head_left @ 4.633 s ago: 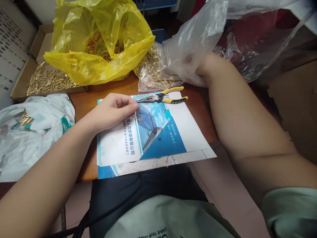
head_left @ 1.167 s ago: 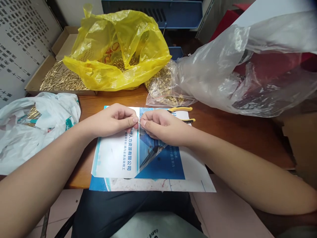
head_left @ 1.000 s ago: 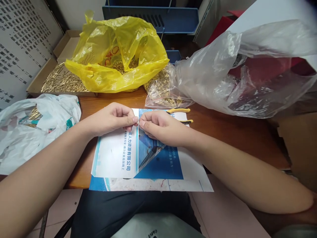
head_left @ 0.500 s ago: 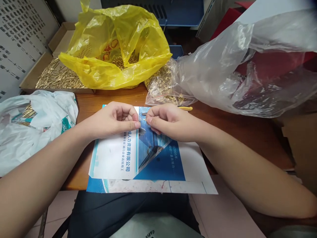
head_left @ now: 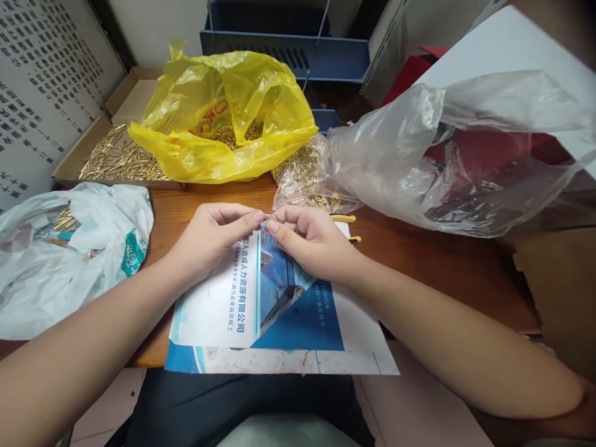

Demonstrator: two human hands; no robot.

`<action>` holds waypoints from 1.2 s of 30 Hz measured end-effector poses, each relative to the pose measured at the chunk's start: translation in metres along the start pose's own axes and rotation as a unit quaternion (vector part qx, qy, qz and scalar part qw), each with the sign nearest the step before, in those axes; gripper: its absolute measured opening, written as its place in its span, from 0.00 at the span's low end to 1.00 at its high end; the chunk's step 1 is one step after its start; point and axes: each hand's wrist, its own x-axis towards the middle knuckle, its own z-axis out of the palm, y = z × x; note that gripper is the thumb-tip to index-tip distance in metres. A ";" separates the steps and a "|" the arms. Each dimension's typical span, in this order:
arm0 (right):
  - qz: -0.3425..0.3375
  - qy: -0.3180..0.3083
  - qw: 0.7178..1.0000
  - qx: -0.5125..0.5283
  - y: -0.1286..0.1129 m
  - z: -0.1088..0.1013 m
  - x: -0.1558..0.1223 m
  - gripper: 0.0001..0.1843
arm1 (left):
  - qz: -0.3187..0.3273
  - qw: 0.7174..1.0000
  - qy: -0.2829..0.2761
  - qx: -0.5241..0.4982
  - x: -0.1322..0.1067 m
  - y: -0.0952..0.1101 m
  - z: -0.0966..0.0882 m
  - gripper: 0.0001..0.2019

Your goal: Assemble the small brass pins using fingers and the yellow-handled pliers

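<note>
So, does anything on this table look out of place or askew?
Mildly: the printed sheets lie crooked and hang over the front edge of the table. The left hand and right hand both pinch a tiny metal piece above them.

Bright yellow with an orange-red print on the middle bag (head_left: 223, 124), white with teal-green print on the left bag (head_left: 69, 267), clear over dark red on the right bag (head_left: 442, 155). Brassy gold on the pins (head_left: 116, 162), tan on their box (head_left: 135, 87), yellow on the pliers (head_left: 343, 218). Blue and white with blue lettering on the sheets (head_left: 302, 316), reddish brown on the table (head_left: 442, 267).
</note>
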 end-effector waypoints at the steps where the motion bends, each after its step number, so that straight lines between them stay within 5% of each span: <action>1: 0.000 0.006 1.000 0.006 0.000 0.001 0.000 0.24 | -0.007 1.000 0.005 -0.027 0.000 -0.001 0.001 0.09; 12: -0.013 0.015 0.999 0.034 0.008 0.005 0.002 0.24 | 0.001 0.999 0.013 -0.038 -0.002 0.002 0.008 0.15; 23: -0.009 0.021 0.999 -0.028 0.004 -0.013 0.002 0.17 | 0.041 0.985 -0.012 0.166 -0.003 0.006 0.004 0.18; 29: -0.055 -0.003 0.997 -0.056 0.009 -0.015 0.005 0.18 | 0.001 0.984 -0.047 0.173 -0.005 0.009 0.005 0.19; 36: -0.132 0.022 0.989 -0.068 0.010 -0.018 0.008 0.13 | -0.023 0.992 -0.109 0.064 -0.004 0.007 -0.004 0.18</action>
